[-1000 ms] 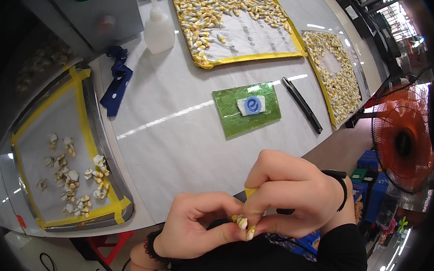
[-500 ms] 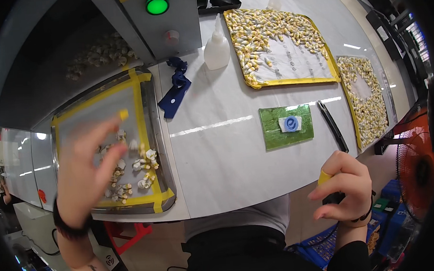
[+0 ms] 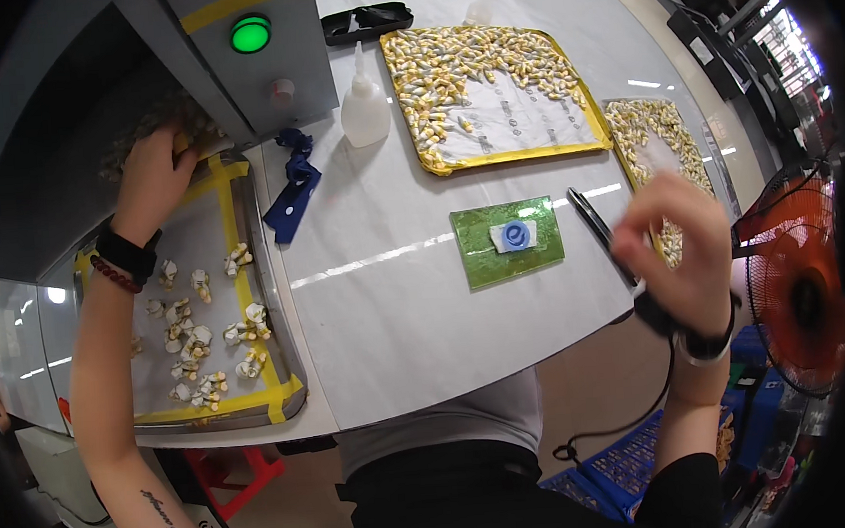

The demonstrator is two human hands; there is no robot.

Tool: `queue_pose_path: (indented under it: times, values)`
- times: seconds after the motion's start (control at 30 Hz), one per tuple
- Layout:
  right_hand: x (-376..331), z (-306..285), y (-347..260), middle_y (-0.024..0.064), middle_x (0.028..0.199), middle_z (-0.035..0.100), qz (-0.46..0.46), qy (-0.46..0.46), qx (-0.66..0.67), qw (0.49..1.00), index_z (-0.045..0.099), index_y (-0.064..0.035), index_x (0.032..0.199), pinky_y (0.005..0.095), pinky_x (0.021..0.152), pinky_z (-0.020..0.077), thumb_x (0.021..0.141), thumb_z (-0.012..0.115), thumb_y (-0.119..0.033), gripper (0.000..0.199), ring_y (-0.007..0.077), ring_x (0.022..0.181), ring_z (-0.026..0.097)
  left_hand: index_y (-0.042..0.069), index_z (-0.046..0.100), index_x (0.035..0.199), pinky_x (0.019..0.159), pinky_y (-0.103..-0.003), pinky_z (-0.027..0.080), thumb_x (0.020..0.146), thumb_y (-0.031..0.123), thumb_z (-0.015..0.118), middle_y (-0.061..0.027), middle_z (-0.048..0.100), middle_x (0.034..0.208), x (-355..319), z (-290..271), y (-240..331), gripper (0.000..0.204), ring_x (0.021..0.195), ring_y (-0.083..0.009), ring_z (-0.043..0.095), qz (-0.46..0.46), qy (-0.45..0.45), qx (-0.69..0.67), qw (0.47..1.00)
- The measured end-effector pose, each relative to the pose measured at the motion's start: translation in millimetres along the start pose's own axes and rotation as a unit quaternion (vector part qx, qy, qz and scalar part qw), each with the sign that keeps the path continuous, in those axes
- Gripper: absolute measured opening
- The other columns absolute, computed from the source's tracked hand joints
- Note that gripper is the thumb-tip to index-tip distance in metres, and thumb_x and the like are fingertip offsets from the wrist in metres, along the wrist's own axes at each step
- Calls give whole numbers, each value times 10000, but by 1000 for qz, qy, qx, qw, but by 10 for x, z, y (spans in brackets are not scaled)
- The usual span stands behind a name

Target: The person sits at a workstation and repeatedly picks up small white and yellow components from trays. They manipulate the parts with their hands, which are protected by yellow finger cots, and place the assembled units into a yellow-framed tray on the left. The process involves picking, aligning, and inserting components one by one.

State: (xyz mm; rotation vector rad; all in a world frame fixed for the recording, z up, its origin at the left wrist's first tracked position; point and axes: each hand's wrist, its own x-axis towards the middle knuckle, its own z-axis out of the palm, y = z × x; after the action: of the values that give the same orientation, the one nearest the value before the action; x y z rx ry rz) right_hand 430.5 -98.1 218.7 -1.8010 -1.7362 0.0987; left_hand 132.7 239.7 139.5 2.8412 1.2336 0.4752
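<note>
My left hand (image 3: pixel 158 174) reaches into the dark opening of a grey machine, its fingertips against a heap of small white-and-yellow pieces (image 3: pixel 126 156). Those fingertips are hidden, so what they hold does not show. Under that forearm lies a grey tray (image 3: pixel 198 234) edged with yellow tape, with loose white-and-yellow clusters (image 3: pixel 193 346) on it. My right hand (image 3: pixel 683 248) hovers over the table's right edge, fingers curled and smeared by motion. Closest to it are a black pen-like tool (image 3: pixel 600 232) and a yellow-edged tray of small pieces (image 3: pixel 661 133), which it partly covers.
A green plate (image 3: pixel 476 261) bearing a blue ring-shaped piece (image 3: pixel 516 235) lies mid-table. Behind it stands a larger yellow-edged tray (image 3: pixel 522 156) of pieces. A white squeeze bottle (image 3: pixel 365 113) and a dark blue cloth strip (image 3: pixel 290 199) sit beside the machine. An orange fan (image 3: pixel 801 289) stands right.
My left hand has gone from above the taped tray up into the machine's opening, uncovering the clusters. My right hand has risen toward the right tray. The whole view has shifted.
</note>
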Motion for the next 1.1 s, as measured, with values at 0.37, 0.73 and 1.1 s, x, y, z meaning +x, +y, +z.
queue_pose_path:
  times: [0.37, 0.73, 1.1]
  values:
    - [1240, 900, 806, 174, 788, 649, 9, -237, -64, 969, 612, 26, 841, 347, 681, 497, 743, 674, -171, 229, 293, 737, 634, -9, 580, 1033, 691, -393, 479, 760, 151, 636, -211, 622, 813, -19, -76, -18, 321, 756, -361, 609, 5, 41, -56, 998]
    - [968, 688, 743, 143, 719, 594, 6, -194, -21, 981, 526, 13, 799, 315, 582, 455, 775, 540, -37, 58, 240, 651, 578, 0, 512, 821, 579, -201, 383, 966, 366, 344, -36, 518, 726, -1203, -1111, 954, 428, 632, -69, 480, -66, -142, -494, 855]
    - [170, 325, 99, 48, 705, 614, 0, -193, 100, 976, 641, -13, 863, 223, 509, 449, 736, 619, 28, 135, 114, 546, 550, -65, 557, 952, 629, -314, 493, 846, 367, 621, -119, 547, 817, -1934, -418, 1708, 450, 730, -176, 546, -167, -259, -852, 424]
